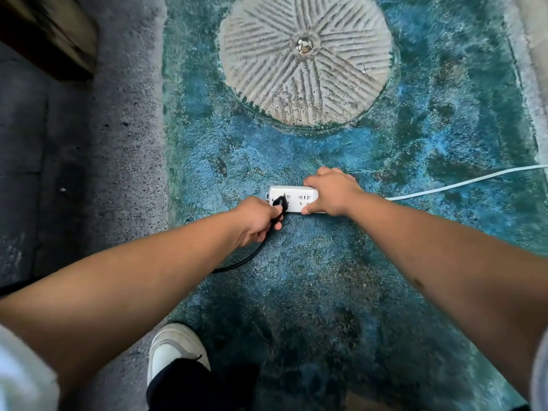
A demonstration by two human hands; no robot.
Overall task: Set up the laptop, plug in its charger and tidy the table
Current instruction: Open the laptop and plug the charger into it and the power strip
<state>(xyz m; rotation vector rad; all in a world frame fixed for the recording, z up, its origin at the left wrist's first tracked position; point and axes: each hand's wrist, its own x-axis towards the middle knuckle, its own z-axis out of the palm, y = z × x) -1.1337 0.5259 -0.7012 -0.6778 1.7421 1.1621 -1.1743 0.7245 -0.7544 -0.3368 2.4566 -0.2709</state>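
Blue-green mottled flooring [341, 277] filled most of the view, bordered on the left by a grey speckled strip [127, 143] and, at the upper left corner, a dark wooden edge [50, 34]. Beyond the hands a round, ridged stone disc [305, 57] lay set into the floor, well apart from the work. A white power strip [292, 198] lay flat on the blue floor between the disc and the person. Its white cable [462, 182] ran off to the right edge of the frame.

The left hand [255, 221] had its fingers curled round a black charger plug [280, 203], which sat at the strip's left-hand socket; how deep it was seated could not be told. The plug's black cord [246, 259] curved down and passed under the left forearm. The right hand [332, 191] gripped the strip's right end, fingers over the far edge and thumb on the near one, covering that part.

A white shoe [175, 348] stood near the bottom of the frame at the border of grey and blue. Open floor lay on both sides of the strip.
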